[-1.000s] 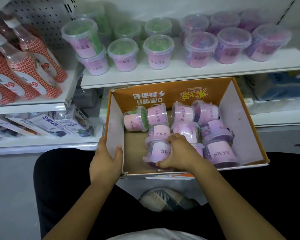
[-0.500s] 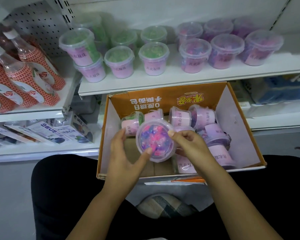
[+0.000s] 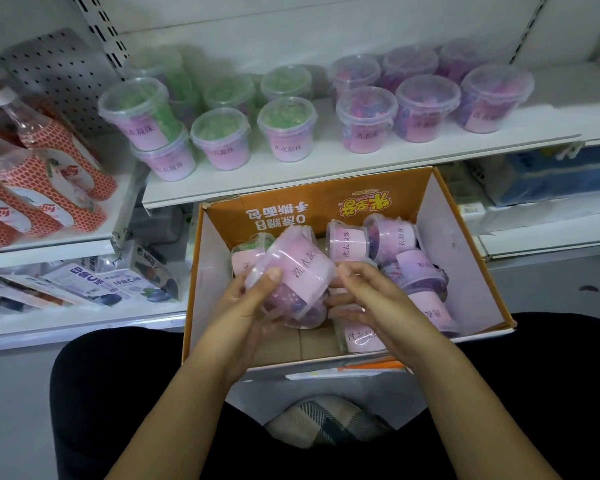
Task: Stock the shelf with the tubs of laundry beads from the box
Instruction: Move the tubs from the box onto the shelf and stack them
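Both hands hold one tub of purple beads (image 3: 293,278) just above the cardboard box (image 3: 465,237), which sits at the person's knees below the shelf (image 3: 326,174). The left hand (image 3: 243,306) wraps the tub's side with its thumb on the pink label. The right hand (image 3: 364,299) pinches the opposite edge with thumb and curled fingers. The tub is tilted on its side and blurred, so I cannot tell which end is the lid.

The step in hand looks like righting the tub before shelving it. To do that well, turn it lid-up with the label facing out. Then pass it to one hand gripping round the wall, not the lid, which might pop. It belongs with the purple tubs (image 3: 426,105) on the right, not the green tubs (image 3: 288,129). Bare shelf shows in front of that row. Set it flat, just beside its neighbours and back from the lip.
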The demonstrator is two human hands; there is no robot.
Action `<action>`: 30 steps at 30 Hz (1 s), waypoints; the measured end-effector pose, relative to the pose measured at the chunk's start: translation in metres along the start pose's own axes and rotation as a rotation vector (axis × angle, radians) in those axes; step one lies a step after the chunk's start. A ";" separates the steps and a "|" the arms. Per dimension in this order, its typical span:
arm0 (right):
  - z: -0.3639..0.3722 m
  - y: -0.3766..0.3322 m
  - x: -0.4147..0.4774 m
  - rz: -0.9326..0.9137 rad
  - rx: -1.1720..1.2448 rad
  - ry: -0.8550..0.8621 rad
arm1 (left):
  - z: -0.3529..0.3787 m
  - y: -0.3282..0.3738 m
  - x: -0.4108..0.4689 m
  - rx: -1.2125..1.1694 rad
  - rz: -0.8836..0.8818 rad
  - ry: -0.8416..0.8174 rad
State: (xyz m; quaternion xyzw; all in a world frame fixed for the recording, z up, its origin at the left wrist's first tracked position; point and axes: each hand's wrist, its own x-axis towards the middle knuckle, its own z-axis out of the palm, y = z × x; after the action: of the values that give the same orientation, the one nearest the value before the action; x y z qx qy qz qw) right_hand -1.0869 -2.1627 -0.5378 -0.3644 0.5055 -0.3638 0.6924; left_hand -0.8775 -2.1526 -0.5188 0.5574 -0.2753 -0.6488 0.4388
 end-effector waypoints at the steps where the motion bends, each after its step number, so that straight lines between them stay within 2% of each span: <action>1: 0.000 0.002 0.000 -0.010 -0.013 -0.016 | -0.001 0.001 -0.001 -0.069 -0.047 -0.029; 6: 0.009 0.006 0.001 0.004 0.122 -0.131 | 0.003 0.006 -0.004 -0.116 -0.077 -0.092; 12: 0.007 -0.002 -0.001 -0.092 -0.049 0.052 | 0.004 0.023 0.002 -0.034 -0.088 -0.162; 18: -0.008 -0.029 0.003 -0.347 -0.077 0.037 | 0.020 0.081 0.029 0.339 -0.025 -0.291; 21: -0.018 -0.050 0.018 -0.461 -0.098 0.032 | 0.041 0.115 0.041 0.451 0.009 -0.348; 27: -0.042 -0.092 0.050 -0.575 -0.316 0.030 | 0.073 0.165 0.069 0.582 0.082 -0.245; 30: -0.060 -0.106 0.067 -0.539 -0.513 0.037 | 0.088 0.189 0.091 0.738 0.179 -0.122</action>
State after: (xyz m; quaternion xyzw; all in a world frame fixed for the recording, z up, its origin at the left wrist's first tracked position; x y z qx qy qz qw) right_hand -1.1445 -2.2794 -0.4878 -0.6394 0.4785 -0.4012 0.4486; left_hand -0.9122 -2.3315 -0.3830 0.6118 -0.5635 -0.4974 0.2463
